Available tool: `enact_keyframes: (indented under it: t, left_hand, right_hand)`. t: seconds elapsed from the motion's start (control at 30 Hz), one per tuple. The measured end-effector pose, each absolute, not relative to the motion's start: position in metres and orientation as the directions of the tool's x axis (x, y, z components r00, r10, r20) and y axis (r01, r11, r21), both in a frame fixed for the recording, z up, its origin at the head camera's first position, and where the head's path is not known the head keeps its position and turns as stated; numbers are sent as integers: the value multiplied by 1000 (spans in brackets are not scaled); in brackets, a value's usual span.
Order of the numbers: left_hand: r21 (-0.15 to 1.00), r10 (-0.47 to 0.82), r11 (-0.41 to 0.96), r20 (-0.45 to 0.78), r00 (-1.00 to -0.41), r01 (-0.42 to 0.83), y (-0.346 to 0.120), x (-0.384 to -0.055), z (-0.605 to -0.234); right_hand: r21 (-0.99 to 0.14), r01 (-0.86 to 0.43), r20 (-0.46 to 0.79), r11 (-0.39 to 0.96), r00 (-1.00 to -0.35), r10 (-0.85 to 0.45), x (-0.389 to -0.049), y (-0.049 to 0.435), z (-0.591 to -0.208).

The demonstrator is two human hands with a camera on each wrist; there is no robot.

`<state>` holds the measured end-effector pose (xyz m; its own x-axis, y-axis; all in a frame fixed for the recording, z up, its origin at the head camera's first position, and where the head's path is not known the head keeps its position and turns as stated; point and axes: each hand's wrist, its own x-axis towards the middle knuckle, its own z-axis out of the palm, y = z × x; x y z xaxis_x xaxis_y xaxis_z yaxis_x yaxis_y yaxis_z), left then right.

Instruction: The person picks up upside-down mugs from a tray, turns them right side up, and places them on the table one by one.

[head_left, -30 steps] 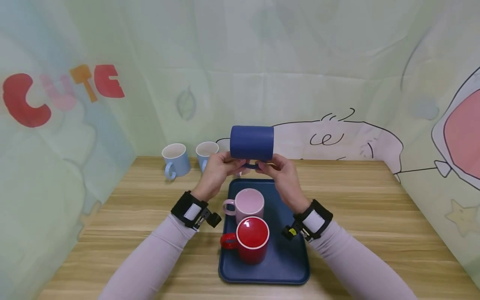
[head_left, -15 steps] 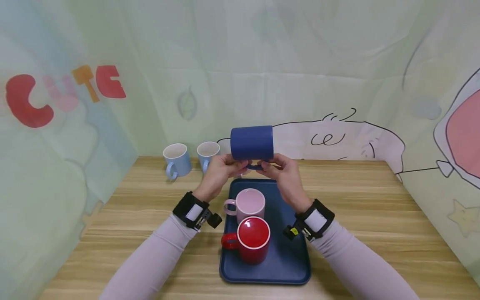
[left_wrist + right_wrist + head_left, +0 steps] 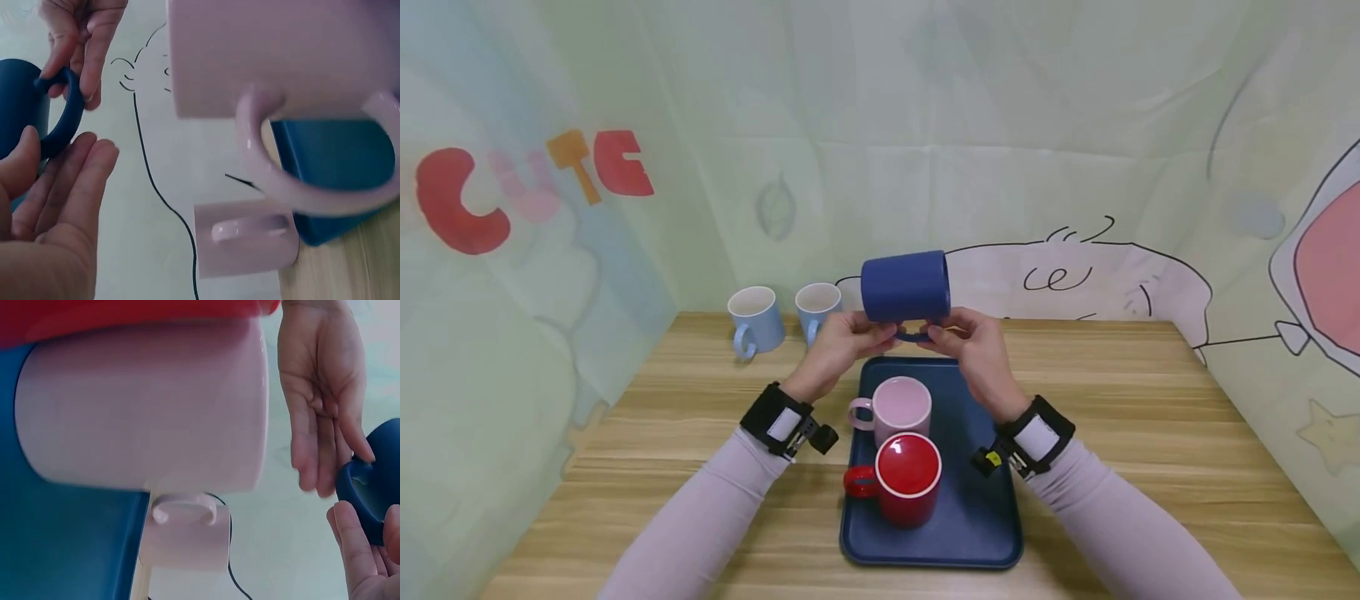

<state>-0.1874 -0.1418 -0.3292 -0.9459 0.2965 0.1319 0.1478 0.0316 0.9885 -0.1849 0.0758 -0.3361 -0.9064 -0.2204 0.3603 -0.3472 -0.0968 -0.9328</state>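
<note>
Both hands hold a dark blue mug (image 3: 904, 287) on its side in the air, beyond the tray's far edge, with its handle downward. My left hand (image 3: 835, 350) pinches the left end of the handle between thumb and fingers. At the handle's right end, my right hand (image 3: 983, 360) does the same. The left wrist view shows the handle (image 3: 67, 119) between the two sets of fingertips. Below, a pink mug (image 3: 901, 404) and a red mug (image 3: 908, 500) stand upright on a navy tray (image 3: 981, 525), handles pointing left.
Two light blue mugs (image 3: 758, 323) stand upright at the back left, the right one partly behind my left hand. Another pink mug (image 3: 244, 240) is near the back wall, mostly hidden in the head view. A printed curtain (image 3: 880, 192) hangs behind the wooden table (image 3: 1112, 417).
The blue mug has tilted slightly, its right end a little higher, and more of its handle shows below. Both hands keep their grip. The tray and its mugs stay put.
</note>
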Motion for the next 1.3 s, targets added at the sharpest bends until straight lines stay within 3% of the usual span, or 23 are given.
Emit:
enact_keyframes:
  t: [0.37, 0.67, 1.0, 1.3]
  left_hand:
    - [947, 422, 261, 62, -904, 186, -175, -185, -337]
    - [857, 484, 467, -43, -874, 216, -193, -176, -345]
    - [781, 556, 530, -28, -831, 329, -188, -173, -355]
    - [781, 590, 517, -29, -807, 351, -185, -169, -359]
  right_hand:
    - [-911, -409, 411, -51, -890, -197, -191, 87, -333]
    - [-923, -380, 384, -52, -913, -136, -200, 99, -328]
    - [-921, -387, 389, -40, -918, -80, -215, 116, -325]
    - [-925, -379, 378, 7, -925, -39, -224, 128, -323]
